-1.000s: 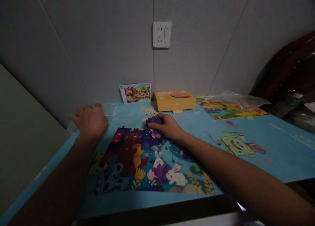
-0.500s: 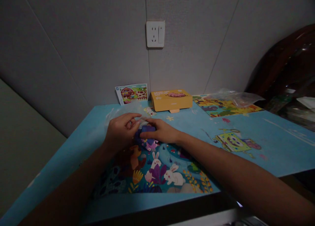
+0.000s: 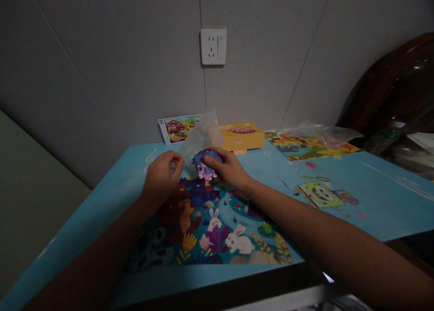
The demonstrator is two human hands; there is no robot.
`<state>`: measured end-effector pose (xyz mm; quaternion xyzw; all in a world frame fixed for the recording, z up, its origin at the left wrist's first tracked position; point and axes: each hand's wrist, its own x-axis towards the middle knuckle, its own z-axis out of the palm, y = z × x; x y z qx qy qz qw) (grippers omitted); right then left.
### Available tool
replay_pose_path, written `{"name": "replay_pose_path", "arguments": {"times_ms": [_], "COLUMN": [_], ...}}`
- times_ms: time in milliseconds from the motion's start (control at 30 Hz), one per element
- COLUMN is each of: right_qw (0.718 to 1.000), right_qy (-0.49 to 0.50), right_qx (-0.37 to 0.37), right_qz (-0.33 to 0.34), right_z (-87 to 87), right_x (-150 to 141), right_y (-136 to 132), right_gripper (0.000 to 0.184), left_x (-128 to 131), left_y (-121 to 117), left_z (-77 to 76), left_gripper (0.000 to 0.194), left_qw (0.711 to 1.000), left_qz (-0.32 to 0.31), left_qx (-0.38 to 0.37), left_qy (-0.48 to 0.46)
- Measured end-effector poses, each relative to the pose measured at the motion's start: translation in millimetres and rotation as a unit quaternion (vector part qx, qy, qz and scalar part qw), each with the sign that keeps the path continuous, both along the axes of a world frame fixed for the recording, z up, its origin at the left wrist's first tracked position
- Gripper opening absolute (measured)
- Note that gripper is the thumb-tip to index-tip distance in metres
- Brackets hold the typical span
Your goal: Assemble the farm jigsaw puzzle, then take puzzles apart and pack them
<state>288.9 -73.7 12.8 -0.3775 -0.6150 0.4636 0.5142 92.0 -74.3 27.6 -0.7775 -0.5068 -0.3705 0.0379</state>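
My right hand (image 3: 230, 166) is closed round a bunch of purple and pink puzzle pieces (image 3: 205, 166). A clear plastic bag (image 3: 200, 137) stands up just behind these pieces. With thumb and forefinger pinched together, my left hand (image 3: 163, 171) grips the bag's left edge. Whether any pieces are inside the bag, I cannot tell. Below both hands lies a jigsaw puzzle (image 3: 217, 236) with rabbits, a bear and plants, joined into one picture. Its upper edge is stepped, and my left forearm covers part of its left side.
A yellow box (image 3: 242, 137) stands against the wall, with a farm picture card (image 3: 178, 128) leaning left of it. Farther right, another plastic bag (image 3: 325, 132) lies over an orange and yellow puzzle (image 3: 298, 148). A blue cartoon-printed cover (image 3: 373, 202) lies on the table.
My left hand came from the far left with the plastic bag to the puzzle pieces. The bag now stands upright behind them, and my right hand has lifted the pieces slightly.
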Motion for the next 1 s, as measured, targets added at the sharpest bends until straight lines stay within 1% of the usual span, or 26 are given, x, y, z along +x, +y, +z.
{"name": "replay_pose_path", "arguments": {"times_ms": [67, 133, 167, 300, 400, 467, 533, 600, 667, 700, 767, 867, 933, 967, 1000], "right_qw": [0.998, 0.996, 0.996, 0.998, 0.998, 0.999, 0.998, 0.998, 0.998, 0.998, 0.998, 0.997, 0.997, 0.998, 0.998], "right_qy": [-0.010, 0.002, 0.011, 0.052, 0.068, 0.035, -0.012, -0.044, -0.059, -0.057, -0.046, -0.030, -0.020, -0.008, 0.007], "right_qx": [-0.034, -0.050, -0.051, -0.047, -0.008, 0.033, 0.049, 0.025, -0.001, -0.002, 0.019, 0.043, 0.014, -0.007, -0.028], "right_qz": [0.056, 0.080, 0.071, -0.008, -0.005, -0.008, -0.028, -0.038, -0.034, -0.034, -0.045, -0.063, -0.067, -0.066, -0.063], "right_z": [-1.3, -2.3, -2.5, -2.0, -2.8, -4.7, -7.1, -8.8, -8.8, -8.0, -5.1, 0.7, 4.6, 6.3, 7.8], "right_x": [-2.0, -3.3, -3.4, -0.7, 0.8, -0.1, -2.2, -4.4, -5.7, -5.9, -5.5, -4.5, -4.4, -4.4, -4.4], "right_y": [-3.4, -4.6, -4.0, 3.8, 7.2, 6.3, 4.0, 1.8, 0.2, -0.5, -2.1, -5.9, -8.5, -9.4, -9.8], "right_gripper": [0.043, 0.036, 0.034, 0.033, 0.041, 0.045, 0.050, 0.053, 0.046, 0.041, 0.032, 0.026, 0.028, 0.030, 0.031], "left_x": [6.6, 12.0, 13.6, 16.0, 19.2, 23.1, 27.4, 31.2, 33.7, 34.4, 35.0, 34.5, 33.9, 33.6, 33.0], "left_y": [-5.1, -9.8, -11.4, -15.1, -20.3, -26.1, -32.3, -37.5, -40.7, -41.7, -43.3, -46.2, -47.5, -47.1, -45.4], "left_z": [-0.5, -1.5, -2.0, -3.3, -2.9, -2.3, -2.2, -3.1, -4.6, -5.3, -6.1, -6.1, -6.0, -6.0, -6.1], "left_gripper": [0.014, 0.013, 0.013, 0.012, 0.012, 0.014, 0.015, 0.016, 0.015, 0.015, 0.014, 0.014, 0.006, 0.010, 0.019], "left_qw": [0.998, 0.996, 0.995, 0.986, 0.975, 0.963, 0.943, 0.920, 0.901, 0.894, 0.886, 0.880, 0.879, 0.886, 0.901], "left_qz": [-0.053, -0.085, -0.098, -0.166, -0.220, -0.269, -0.331, -0.387, -0.426, -0.439, -0.453, -0.461, -0.461, -0.445, -0.408], "left_qx": [-0.018, -0.014, -0.010, -0.011, -0.012, -0.021, -0.040, -0.058, -0.075, -0.083, -0.100, -0.113, -0.123, -0.126, -0.122], "left_qy": [-0.028, -0.035, -0.033, 0.001, 0.015, 0.014, 0.017, 0.026, 0.033, 0.032, 0.024, 0.005, -0.019, -0.045, -0.087]}}
